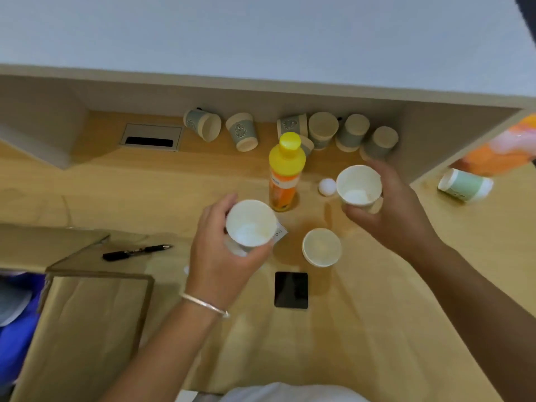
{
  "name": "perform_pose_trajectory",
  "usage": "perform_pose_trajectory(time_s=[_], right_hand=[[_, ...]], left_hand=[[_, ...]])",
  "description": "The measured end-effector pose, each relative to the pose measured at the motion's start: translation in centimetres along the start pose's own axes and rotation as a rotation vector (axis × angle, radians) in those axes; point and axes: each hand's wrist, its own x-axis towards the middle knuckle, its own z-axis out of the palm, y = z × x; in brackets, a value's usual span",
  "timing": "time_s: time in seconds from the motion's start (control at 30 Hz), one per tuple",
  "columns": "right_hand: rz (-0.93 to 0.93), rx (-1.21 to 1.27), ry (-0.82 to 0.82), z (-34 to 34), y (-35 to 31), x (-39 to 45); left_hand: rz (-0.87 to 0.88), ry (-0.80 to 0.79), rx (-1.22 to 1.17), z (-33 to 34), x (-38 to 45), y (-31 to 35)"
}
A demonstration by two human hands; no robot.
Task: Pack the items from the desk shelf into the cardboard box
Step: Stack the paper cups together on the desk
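We hold a cup (251, 223) in each hand (214, 256); the right hand (388, 210), swinging its cup (359, 185), could topple the bottle (285, 172).

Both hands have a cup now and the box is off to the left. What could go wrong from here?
1. The left hand carrying its cup toward the box may sweep across the pen and knock it.
2. The right hand holds its cup near the tall orange bottle, which a bump could topple.
3. The loose upright cup between the arms could be tipped.
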Motion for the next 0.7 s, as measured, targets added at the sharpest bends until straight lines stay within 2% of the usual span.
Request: perform_pose_trajectory(time_s=[0.17, 0.27, 0.37, 0.57, 0.7], right_hand=[[-0.06, 0.108, 0.035, -1.7, -1.6, -4.8], [-0.117, 0.12, 0.045, -2.1, -2.3, -6.2], [-0.156, 0.094, 0.071, -2.4, -2.4, -6.5], [-0.11, 0.103, 0.102, -2.4, -1.5, -6.5], [-0.117, 0.087, 0.087, -1.7, -0.8, -6.8]], left_hand=[[0.12, -0.16, -0.111, 4.4, -2.7, 1.9], [0.179, -0.252, -0.055, 6.4, -2.4, 2.1], [0.208, -0.273, 0.018, 7.8, -1.7, 1.8], [0.209, -0.293, 0.153, 9.5, -0.9, 0.1], [0.186, -0.371, 0.254, 10.5, -0.3, -0.6]])
